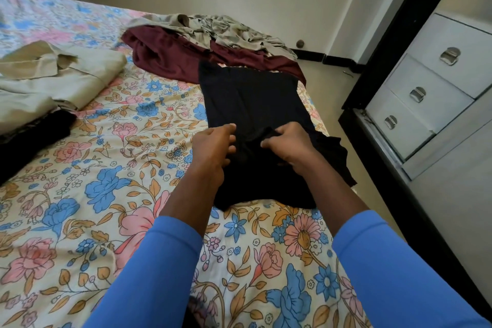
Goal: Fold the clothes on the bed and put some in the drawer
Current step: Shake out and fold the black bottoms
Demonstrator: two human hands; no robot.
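A black garment [253, 98] lies lengthwise on the floral bed sheet [111, 168], near the bed's right edge. My left hand [213, 149] grips its left side with curled fingers. My right hand [287, 142] pinches a bunched fold of the same black cloth near its middle. Both hands sit close together on the garment. A white drawer unit [431, 93] with three metal-handled drawers stands to the right of the bed, all drawers closed.
A maroon garment [173, 61] and a crumpled grey-green one [221, 29] lie at the bed's far end. A folded beige shirt [53, 77] rests on dark clothes [29, 141] at left. A strip of floor separates bed and drawer unit.
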